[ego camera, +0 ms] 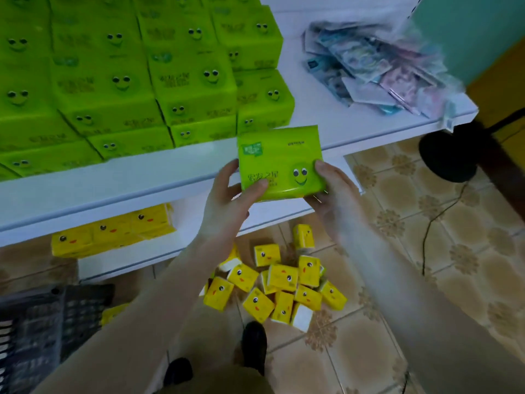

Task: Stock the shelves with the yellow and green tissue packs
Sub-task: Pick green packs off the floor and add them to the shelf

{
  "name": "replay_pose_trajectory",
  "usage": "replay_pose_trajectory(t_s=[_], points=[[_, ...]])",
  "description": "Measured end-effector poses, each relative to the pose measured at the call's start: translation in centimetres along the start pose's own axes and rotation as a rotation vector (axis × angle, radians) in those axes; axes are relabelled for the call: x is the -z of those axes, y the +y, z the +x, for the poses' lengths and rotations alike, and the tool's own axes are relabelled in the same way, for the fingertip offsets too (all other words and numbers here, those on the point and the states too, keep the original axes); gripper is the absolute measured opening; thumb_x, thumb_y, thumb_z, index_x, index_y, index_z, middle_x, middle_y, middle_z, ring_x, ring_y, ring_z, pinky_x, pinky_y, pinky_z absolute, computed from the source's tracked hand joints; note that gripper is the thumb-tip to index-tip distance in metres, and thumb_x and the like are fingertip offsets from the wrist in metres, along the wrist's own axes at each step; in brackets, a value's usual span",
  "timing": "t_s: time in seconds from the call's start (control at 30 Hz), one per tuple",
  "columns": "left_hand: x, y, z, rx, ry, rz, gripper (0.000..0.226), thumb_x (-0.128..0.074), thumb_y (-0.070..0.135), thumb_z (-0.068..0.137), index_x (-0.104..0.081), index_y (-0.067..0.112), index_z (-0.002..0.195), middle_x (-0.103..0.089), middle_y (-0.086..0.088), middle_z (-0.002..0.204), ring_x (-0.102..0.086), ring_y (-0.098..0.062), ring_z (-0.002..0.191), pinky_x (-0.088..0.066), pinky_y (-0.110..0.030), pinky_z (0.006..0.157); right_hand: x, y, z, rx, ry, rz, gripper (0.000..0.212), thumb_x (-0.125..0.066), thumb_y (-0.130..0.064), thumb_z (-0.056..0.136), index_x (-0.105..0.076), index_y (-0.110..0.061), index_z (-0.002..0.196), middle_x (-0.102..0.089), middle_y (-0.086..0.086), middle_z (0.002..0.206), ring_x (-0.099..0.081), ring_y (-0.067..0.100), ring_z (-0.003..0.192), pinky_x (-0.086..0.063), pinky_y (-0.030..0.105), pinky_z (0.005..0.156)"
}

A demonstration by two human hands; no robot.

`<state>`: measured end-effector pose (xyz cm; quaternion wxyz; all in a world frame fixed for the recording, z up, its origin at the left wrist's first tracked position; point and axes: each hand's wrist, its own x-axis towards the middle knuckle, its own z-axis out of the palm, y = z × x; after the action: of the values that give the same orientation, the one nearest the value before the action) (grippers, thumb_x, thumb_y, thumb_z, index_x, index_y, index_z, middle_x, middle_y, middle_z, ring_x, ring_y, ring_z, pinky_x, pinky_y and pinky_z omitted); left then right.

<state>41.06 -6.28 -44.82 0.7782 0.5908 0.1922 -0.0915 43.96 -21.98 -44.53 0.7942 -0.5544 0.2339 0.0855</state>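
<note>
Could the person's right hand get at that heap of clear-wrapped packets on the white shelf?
Probably yes: nothing stands on the white shelf between the right hand and the heap of clear-wrapped packets. But it and the left hand grip the green smiley-face tissue pack.

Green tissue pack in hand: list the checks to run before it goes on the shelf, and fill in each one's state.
1. Grip: left hand and right hand each hold one side of the green pack: ok.
2. Printed face up, like the green stack: ok.
3. Bare shelf right of the stack: ok.
4. Clear bag of packets lies apart from that gap: ok.
5. Whether the stack is steady: cannot tell.
6. Yellow packs lie unshelved on the floor: not ok.
</note>
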Motion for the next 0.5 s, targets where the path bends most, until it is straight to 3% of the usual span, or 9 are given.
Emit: replay_pose_trajectory(t_s=[0.07,0.17,0.27,0.37,0.43,0.5], points=[[-1.0,0.2,1.0,0.0,-0.006,-0.059,0.043,-0.065,0.014,0.084,-0.049,0.033,0.119,-0.069,0.012,0.082,-0.063,-0.011,0.087,-0.047,-0.034,0.087,0.0,-1.2,1.1,0.006,-0.016,-0.024,0.007,-0.056,-0.02,0.09,-0.057,-0.02,0.083,-0.065,0.002,0.086,-0.059,0.018,0.082,-0.047,0.029,0.079],[-2.0,0.2,2.5,-0.015,0.049,-0.121,0.038,-0.061,0.007,0.086,-0.051,0.029,0.115,-0.069,0.013,0.07,-0.063,-0.008,0.078,-0.049,-0.029,0.085,0.2,-2.1,2.5,0.034,-0.043,-0.055,0.009,-0.055,-0.022,0.091,-0.057,-0.022,0.083,-0.065,-0.001,0.086,-0.06,0.013,0.081,-0.048,0.025,0.077],[-3.1,0.2,3.4,-0.015,0.114,-0.158,0.034,-0.062,0.007,0.086,-0.049,0.017,0.116,-0.066,0.001,0.088,-0.063,-0.013,0.085,-0.05,-0.029,0.086,0.1,-2.5,3.3,0.096,-0.103,-0.097,0.011,-0.059,-0.017,0.089,-0.062,-0.018,0.1,-0.069,-0.002,0.091,-0.065,0.011,0.088,-0.051,0.025,0.085],[-4.3,0.6,4.3,-0.047,0.202,-0.24,0.019,-0.069,0.016,0.082,-0.053,0.009,0.09,-0.059,-0.007,0.084,-0.059,-0.018,0.084,-0.05,-0.022,0.079,-0.3,-3.2,4.4,0.158,-0.087,-0.068,0.017,-0.061,-0.013,0.088,-0.061,-0.013,0.105,-0.071,-0.001,0.089,-0.067,0.012,0.086,-0.055,0.026,0.084],[-5.1,1.4,4.9,-0.123,0.181,-0.201,0.033,-0.075,0.034,0.07,-0.049,0.014,0.069,-0.048,-0.009,0.078,-0.046,-0.017,0.078,-0.042,-0.025,0.074,-0.9,-4.2,5.5,0.153,-0.052,-0.027,0.011,-0.061,-0.015,0.089,-0.06,-0.012,0.099,-0.07,0.001,0.088,-0.067,0.011,0.08,-0.055,0.025,0.077],[-5.6,2.2,5.6,-0.139,0.202,-0.156,0.038,-0.075,0.043,0.064,-0.047,0.017,0.065,-0.046,-0.007,0.078,-0.043,-0.017,0.08,-0.039,-0.03,0.076,-1.8,-5.2,6.8,0.148,-0.015,-0.019,0.01,-0.06,-0.018,0.09,-0.058,-0.011,0.096,-0.067,0.004,0.093,-0.065,0.013,0.08,-0.055,0.025,0.074]])
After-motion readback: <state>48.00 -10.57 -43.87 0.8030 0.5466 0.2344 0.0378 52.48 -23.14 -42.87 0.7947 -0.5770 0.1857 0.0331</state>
